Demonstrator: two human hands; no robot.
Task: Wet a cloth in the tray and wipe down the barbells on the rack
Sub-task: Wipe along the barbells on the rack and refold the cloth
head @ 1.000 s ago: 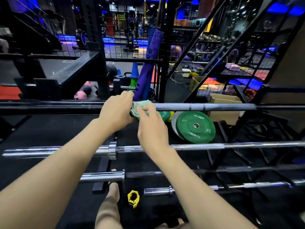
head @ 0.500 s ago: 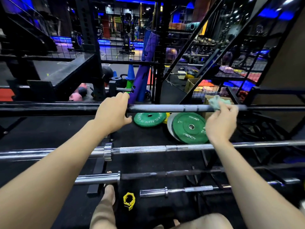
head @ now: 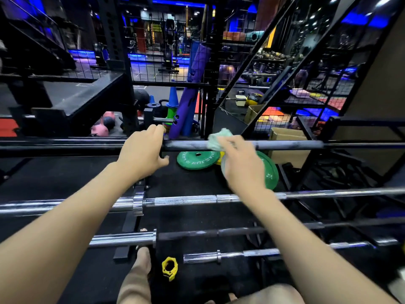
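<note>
Four barbells, one cloth, two hands

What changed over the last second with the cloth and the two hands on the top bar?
The right hand, pinching the green cloth, slid it along the top barbell from beside the left hand out to the right, then partway back toward the left; it is motion-blurred now. The left hand kept its grip on the same bar, same spot. The lower barbells, green plates and yellow collar stayed put.

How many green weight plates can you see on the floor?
2. One green plate lies flat below the top barbell; the other green plate is right of it, partly behind the right hand. More may be hidden.
</note>
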